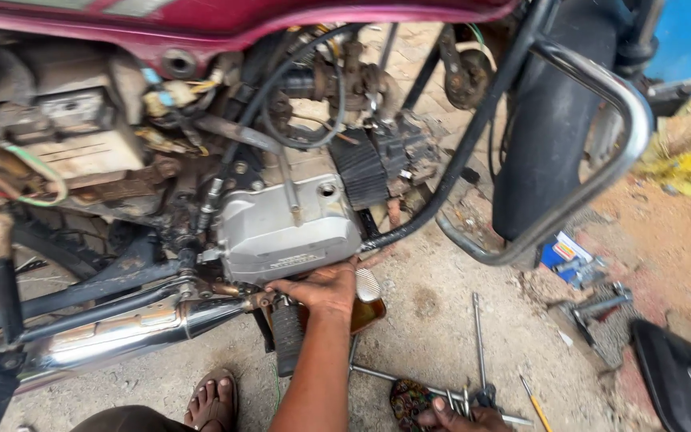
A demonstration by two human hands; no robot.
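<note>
**Left hand at engine, right on tools**

So, I've got my left hand [325,286] under the silver engine cover [289,228], fingers curled against its lower edge beside the footpeg [287,336]; can't tell if they grip anything. A brown pan [365,314] sits just beneath. My right hand [461,418] is low on the ground, fingers closed loosely over the wrench [481,352]. Exhaust [113,336] runs left, crash guard [593,176] right.

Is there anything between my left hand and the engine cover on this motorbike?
Nothing visible: the left hand already rests at the lower edge of the silver engine cover, above the footpeg.
</note>
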